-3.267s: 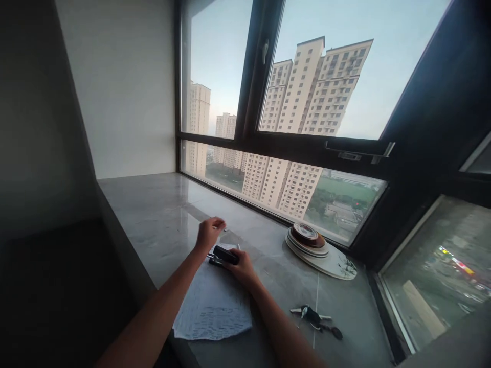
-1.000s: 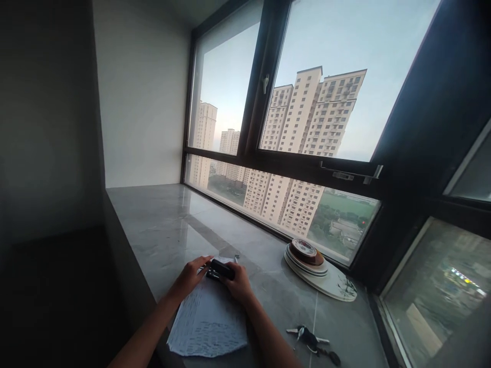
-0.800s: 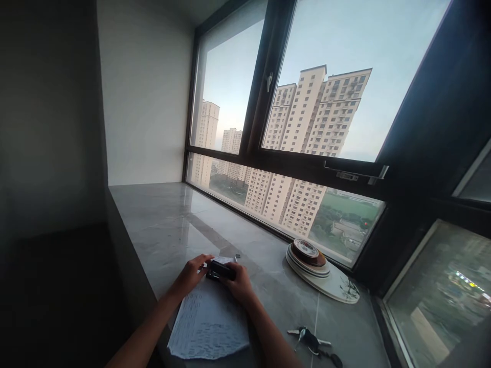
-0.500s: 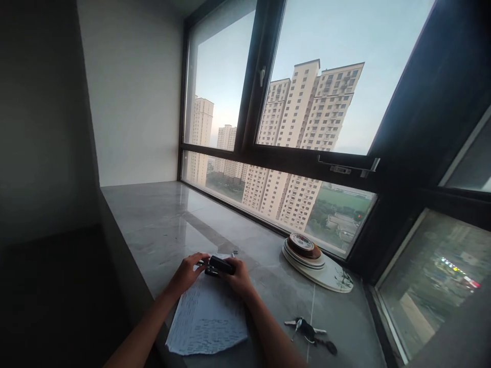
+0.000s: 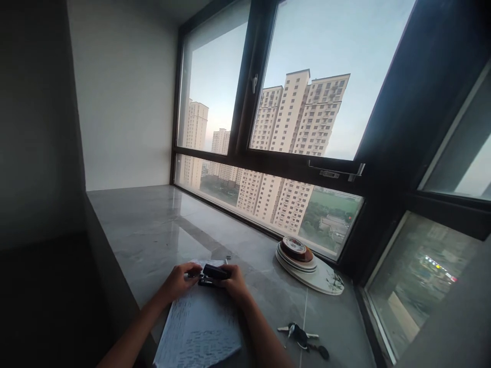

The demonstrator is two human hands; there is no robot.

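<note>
A black stapler is in my right hand, its fingers wrapped round the rear end. The stapler's top arm stands raised off its base, with a gap at the front. My left hand is closed at the stapler's front end, thumb and fingers pinched together. Something small shows between those fingers, too small to make out. Beneath both hands lies a sheet of paper covered in handwriting, its near edge uneven. A small light-coloured stick-like thing lies by the paper's far edge, partly behind my right hand.
To the right, a bunch of keys lies on the grey stone sill. Farther back are stacked round plates or boards with a round dial on top. A dark-framed window borders the sill. The sill's left edge drops into shadow.
The view has shifted slightly, so most things sit a little farther left. The stapler's raised arm and base show farther apart at the front. Both hands remain at the stapler.
</note>
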